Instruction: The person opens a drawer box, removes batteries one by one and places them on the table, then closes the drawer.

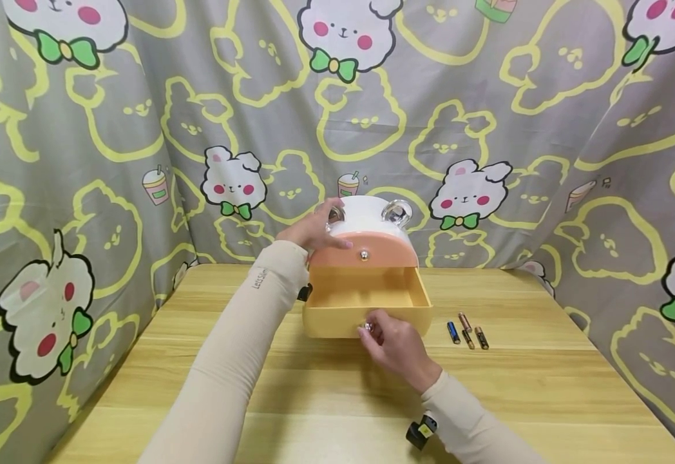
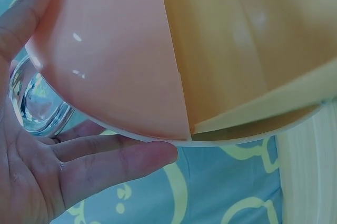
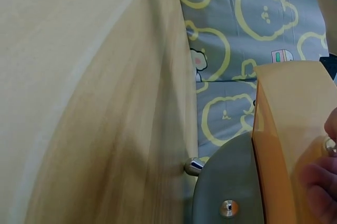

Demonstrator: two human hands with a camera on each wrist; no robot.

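A rounded white storage box [image 1: 363, 214] with silver ring-shaped ears stands on the table. Its pink upper drawer [image 1: 392, 250] is closed, while the yellow lower drawer [image 1: 328, 322] is pulled out, its inside bare. My left hand [image 1: 313, 227] holds the box's upper left side; the left wrist view shows the thumb [image 2: 31, 10] on the pink front and the other fingers [image 2: 121, 166] along the outer edge, near a silver ear [image 2: 42, 100]. With thumb and fingers, my right hand [image 1: 397, 345] pinches the lower drawer's silver knob [image 1: 368, 327], partly hidden by the fingers.
Several small batteries [image 1: 467, 332] lie on the wooden table [image 1: 534, 380] to the right of the drawer. A grey patterned curtain [image 1: 366, 116] hangs behind the table and along both sides.
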